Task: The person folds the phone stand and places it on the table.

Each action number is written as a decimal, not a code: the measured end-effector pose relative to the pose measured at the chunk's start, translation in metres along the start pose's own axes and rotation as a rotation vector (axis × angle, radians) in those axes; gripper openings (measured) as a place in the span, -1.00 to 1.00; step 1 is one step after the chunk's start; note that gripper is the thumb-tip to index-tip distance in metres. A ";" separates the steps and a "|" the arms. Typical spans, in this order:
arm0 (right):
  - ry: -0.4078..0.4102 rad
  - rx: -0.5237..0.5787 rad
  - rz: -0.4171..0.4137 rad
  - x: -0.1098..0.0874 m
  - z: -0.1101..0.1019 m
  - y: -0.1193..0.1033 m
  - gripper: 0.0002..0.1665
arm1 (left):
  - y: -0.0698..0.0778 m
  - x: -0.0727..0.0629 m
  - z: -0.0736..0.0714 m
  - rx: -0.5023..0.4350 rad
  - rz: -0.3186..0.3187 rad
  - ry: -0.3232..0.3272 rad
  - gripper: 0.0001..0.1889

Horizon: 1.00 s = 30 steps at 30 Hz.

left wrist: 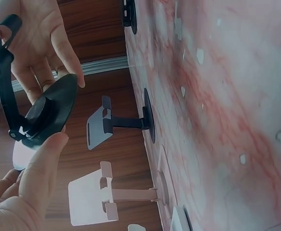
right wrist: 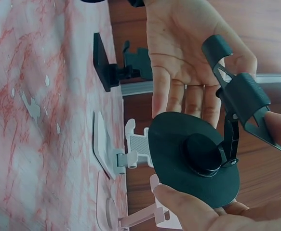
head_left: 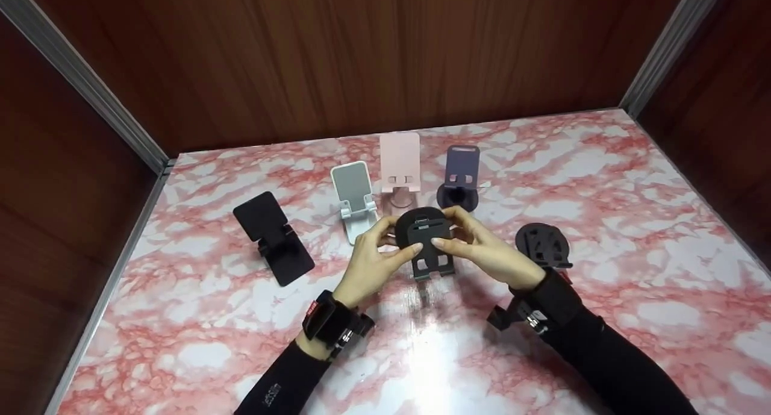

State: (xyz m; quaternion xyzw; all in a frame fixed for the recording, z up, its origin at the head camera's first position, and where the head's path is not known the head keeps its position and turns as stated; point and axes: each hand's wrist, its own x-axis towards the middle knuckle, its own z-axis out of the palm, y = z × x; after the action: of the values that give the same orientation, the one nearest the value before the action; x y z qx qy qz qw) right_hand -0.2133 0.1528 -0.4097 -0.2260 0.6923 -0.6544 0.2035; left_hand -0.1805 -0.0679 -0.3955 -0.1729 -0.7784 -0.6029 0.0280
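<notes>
Both hands hold one black phone stand [head_left: 435,237] in front of the body, raised off the table. My left hand [head_left: 374,263] grips it from the left, its thumb on the slotted phone plate. From the other side my right hand [head_left: 491,252] grips it, thumb also on the plate and fingers round the disc edge. In the right wrist view the stand's round base [right wrist: 171,154] faces the camera, with the hinged arm and hooked lip folded out beside it. The left wrist view shows the same base [left wrist: 58,110] between the two hands.
Unfolded phone stands stand around: a black one [head_left: 263,219] at left, a white one [head_left: 355,183], a pink one [head_left: 400,153] and a purple one [head_left: 462,165] behind. A folded black round stand [head_left: 542,243] lies at right. Wooden panels [head_left: 385,59] enclose the marbled table [head_left: 199,306].
</notes>
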 end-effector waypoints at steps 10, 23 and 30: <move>0.020 0.009 0.003 0.001 0.000 0.003 -0.42 | 0.002 0.000 0.000 0.015 0.034 0.004 -0.59; 0.024 0.032 -0.022 0.004 0.001 0.006 -0.48 | -0.001 0.001 -0.001 0.006 0.035 -0.005 -0.64; 0.035 0.028 -0.004 0.004 0.001 0.006 -0.52 | -0.027 0.008 0.001 0.023 0.024 -0.024 -0.59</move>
State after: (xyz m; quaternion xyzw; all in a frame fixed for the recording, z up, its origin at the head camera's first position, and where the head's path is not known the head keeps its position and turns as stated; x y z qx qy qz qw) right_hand -0.2160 0.1498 -0.4153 -0.2131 0.6860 -0.6684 0.1929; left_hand -0.1957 -0.0713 -0.4188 -0.1891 -0.7833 -0.5915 0.0277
